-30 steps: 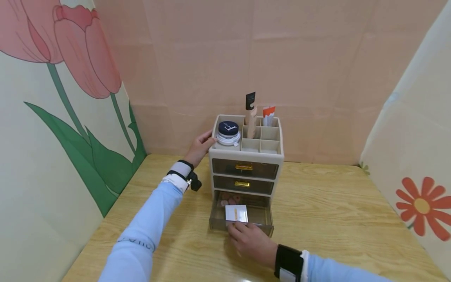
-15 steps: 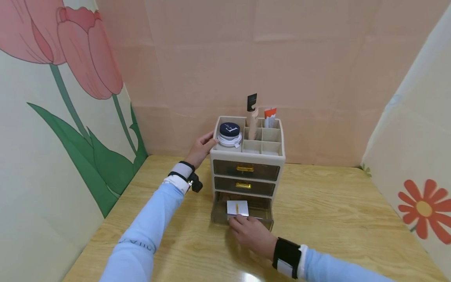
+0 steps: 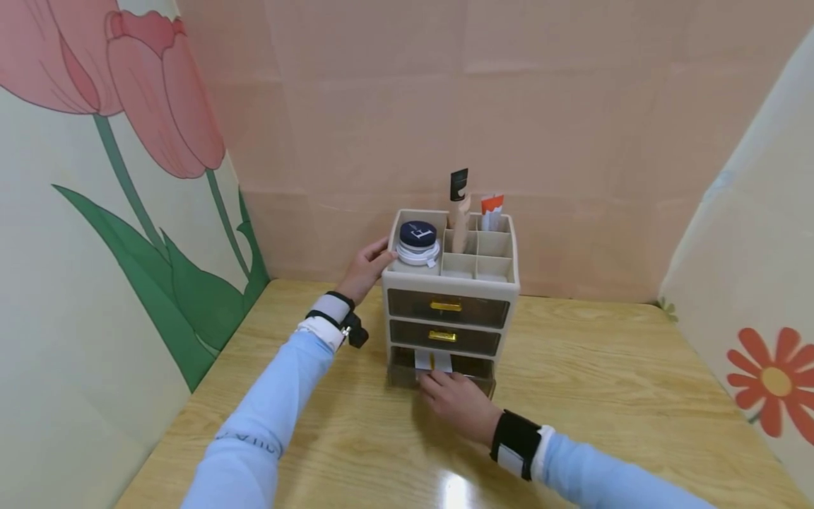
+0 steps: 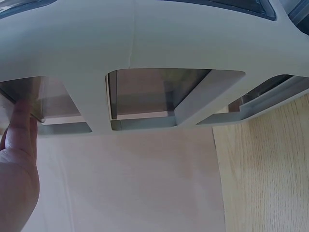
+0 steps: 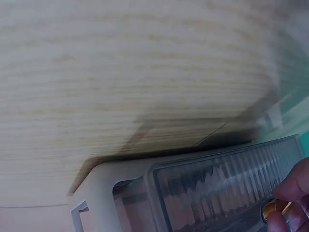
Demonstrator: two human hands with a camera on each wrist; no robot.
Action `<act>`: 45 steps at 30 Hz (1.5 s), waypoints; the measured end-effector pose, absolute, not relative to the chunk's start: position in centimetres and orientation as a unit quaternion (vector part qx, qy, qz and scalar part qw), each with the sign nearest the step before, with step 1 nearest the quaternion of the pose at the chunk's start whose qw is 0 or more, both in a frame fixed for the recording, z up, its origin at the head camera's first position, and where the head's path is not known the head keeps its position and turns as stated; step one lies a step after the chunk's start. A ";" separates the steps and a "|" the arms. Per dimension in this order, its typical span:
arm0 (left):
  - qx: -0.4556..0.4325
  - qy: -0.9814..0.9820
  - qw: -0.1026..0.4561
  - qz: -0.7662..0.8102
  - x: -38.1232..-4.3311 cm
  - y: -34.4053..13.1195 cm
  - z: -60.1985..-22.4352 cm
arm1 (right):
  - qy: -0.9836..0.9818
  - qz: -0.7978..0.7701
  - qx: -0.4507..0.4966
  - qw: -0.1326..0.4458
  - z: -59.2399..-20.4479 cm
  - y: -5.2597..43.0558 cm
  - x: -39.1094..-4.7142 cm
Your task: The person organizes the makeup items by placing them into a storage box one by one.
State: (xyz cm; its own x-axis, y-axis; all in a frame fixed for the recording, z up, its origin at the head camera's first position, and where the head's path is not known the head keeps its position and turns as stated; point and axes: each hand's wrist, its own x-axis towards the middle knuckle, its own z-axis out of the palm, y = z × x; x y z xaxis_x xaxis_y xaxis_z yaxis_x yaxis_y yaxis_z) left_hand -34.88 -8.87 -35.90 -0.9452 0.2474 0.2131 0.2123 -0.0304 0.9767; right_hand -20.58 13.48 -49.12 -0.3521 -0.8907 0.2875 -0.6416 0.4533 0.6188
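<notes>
A cream desktop organizer (image 3: 451, 284) stands on the table with dark see-through drawers. My left hand (image 3: 367, 268) rests against its left side near the top rim; in the left wrist view a finger of that hand (image 4: 17, 164) reaches straight to an opening in the side wall. The bottom drawer (image 3: 402, 376) sticks out a little, holding a white box (image 3: 422, 359) with a gold mark. At the drawer's front is my right hand (image 3: 459, 403), whose fingers pinch the gold drawer handle (image 5: 269, 209) in the right wrist view.
On top of the organizer sit a navy-lidded round compact (image 3: 417, 234), a beige tube with a black end (image 3: 461, 219) and a white-and-orange tube (image 3: 492, 212). Two upper drawers are closed. Behind the wooden table (image 3: 591, 375) rises a pink wall covering (image 3: 540, 127).
The right hand has pushed the bottom drawer inward, and the white box has gone back with it, partly under the frame. The left hand has stayed at the organizer's side.
</notes>
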 end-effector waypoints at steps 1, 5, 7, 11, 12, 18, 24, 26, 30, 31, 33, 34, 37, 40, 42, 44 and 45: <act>0.166 0.696 0.013 0.698 -34.8 -8.8 -35.9 | -0.798 -0.207 0.480 0.300 -49.1 13.5 -20.7; 0.168 0.691 0.013 0.703 -34.6 -8.5 -35.8 | -0.810 -0.221 0.471 0.271 -48.8 13.8 -21.3; 0.168 0.687 0.015 0.707 -34.6 -8.4 -35.8 | -0.815 -0.227 0.466 0.258 -48.8 13.9 -21.6; 0.168 0.680 0.015 0.714 -34.5 -8.1 -35.9 | -0.818 -0.224 0.462 0.260 -48.8 14.2 -22.1; 0.168 0.680 0.015 0.713 -34.5 -8.1 -35.9 | -0.818 -0.219 0.462 0.264 -48.9 14.2 -22.3; 0.177 0.681 0.011 0.710 -34.5 -7.8 -36.0 | -0.814 -0.202 0.457 0.295 -49.5 14.6 -23.3; 0.182 0.679 0.012 0.711 -34.5 -7.7 -36.0 | -0.816 -0.208 0.450 0.296 -49.9 14.9 -23.7; 0.182 0.678 0.011 0.712 -34.5 -7.7 -36.0 | -0.818 -0.205 0.449 0.295 -50.0 15.0 -23.8; 0.180 0.678 0.009 0.712 -34.5 -7.8 -35.9 | -0.820 -0.198 0.448 0.297 -50.1 15.0 -23.9; 0.180 0.679 0.008 0.712 -34.5 -7.8 -35.9 | -0.821 -0.196 0.448 0.295 -50.0 15.0 -23.8; 0.176 0.681 0.008 0.710 -34.4 -8.0 -35.9 | -0.825 -0.193 0.448 0.285 -49.9 14.9 -23.8; 0.174 0.684 0.007 0.709 -34.4 -8.0 -35.9 | -0.828 -0.191 0.448 0.278 -49.8 14.9 -23.7; 0.166 0.687 0.006 0.708 -34.2 -8.3 -35.8 | -0.840 -0.180 0.449 0.247 -49.5 14.7 -23.5; 0.160 0.685 0.004 0.711 -34.2 -8.5 -35.7 | -0.851 -0.167 0.447 0.220 -49.1 14.7 -23.3; 0.159 0.682 0.005 0.714 -34.1 -8.6 -35.6 | -0.856 -0.147 0.448 0.210 -48.8 14.6 -23.1; 0.157 0.680 0.007 0.716 -34.1 -8.6 -35.4 | -0.862 -0.120 0.448 0.205 -48.4 14.7 -23.0; 0.156 0.678 0.008 0.718 -34.0 -8.7 -35.3 | -0.864 -0.107 0.448 0.204 -48.2 14.7 -22.9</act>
